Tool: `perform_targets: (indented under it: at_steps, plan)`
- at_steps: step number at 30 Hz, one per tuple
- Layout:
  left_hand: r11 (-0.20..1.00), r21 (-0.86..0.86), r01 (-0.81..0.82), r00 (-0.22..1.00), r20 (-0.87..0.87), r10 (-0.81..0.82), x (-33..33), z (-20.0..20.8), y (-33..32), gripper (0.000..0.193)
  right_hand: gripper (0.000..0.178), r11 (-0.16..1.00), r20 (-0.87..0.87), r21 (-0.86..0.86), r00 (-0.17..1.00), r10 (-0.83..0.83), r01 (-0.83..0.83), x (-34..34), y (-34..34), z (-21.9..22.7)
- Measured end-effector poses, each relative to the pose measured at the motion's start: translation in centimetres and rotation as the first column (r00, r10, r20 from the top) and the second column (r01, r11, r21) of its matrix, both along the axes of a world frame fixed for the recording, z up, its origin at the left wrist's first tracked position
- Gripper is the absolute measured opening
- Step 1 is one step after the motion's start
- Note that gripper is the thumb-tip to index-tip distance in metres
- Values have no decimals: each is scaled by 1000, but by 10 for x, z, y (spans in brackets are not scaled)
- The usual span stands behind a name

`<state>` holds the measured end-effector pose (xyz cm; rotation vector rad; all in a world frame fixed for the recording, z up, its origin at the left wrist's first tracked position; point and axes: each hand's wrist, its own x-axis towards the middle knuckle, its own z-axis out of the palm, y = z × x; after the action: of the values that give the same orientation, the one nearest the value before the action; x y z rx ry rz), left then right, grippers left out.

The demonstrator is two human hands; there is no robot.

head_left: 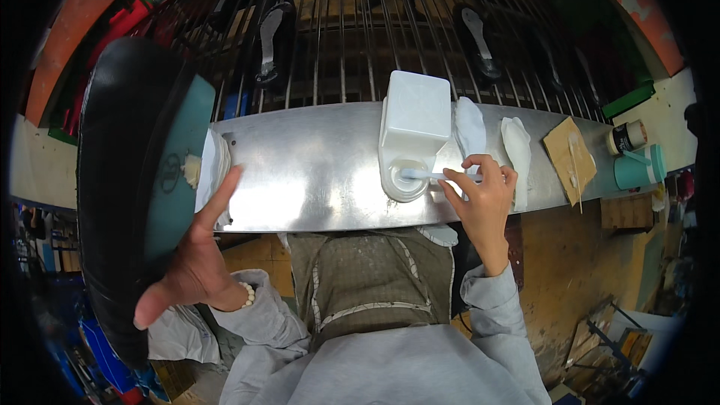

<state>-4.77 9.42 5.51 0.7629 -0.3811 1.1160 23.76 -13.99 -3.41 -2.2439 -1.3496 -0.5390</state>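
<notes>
On the left, my left hand (191, 266) grips a black shoe (124, 150) held up on its side, close to the camera. Its teal sole side (178, 187) faces right, with a cream-coloured patch on it. My thumb lies across one end of the shoe and my index finger stretches along the teal side; the other fingers are hidden. My right hand (484, 199) pinches the white handle of a small brush (427, 174). The brush's far end dips into the round cup of a white plastic glue dispenser (415, 116) standing on the metal table.
The narrow metal table (315, 172) carries white shoe-shaped pieces (516, 151), a stained cardboard piece (568, 157) with a thin stick, and a teal mug (637, 168). More white pieces (217, 169) lie behind the shoe. Beyond runs a rack of metal bars (345, 45) holding several dark shoes (271, 41).
</notes>
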Motion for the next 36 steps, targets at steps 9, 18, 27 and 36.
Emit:
perform_targets:
  at_steps: [9,18,27,36]
  plan:
    - [782,-26,-623,770,-194,608,17,-6,-7,108,15,957,-433,135,884,-178,258,-15,-22,-16]
    - [-55,595,-802,100,225,969,67,-53,5,55,25,833,-571,553,735,365,16,-49,4,77]
    - [-57,711,-701,123,199,972,59,-36,-17,64,48,789,-320,548,802,505,-278,-78,15,115]
    - [-11,787,-617,191,163,968,55,-25,-47,75,45,782,-211,576,881,423,-237,-77,37,129]
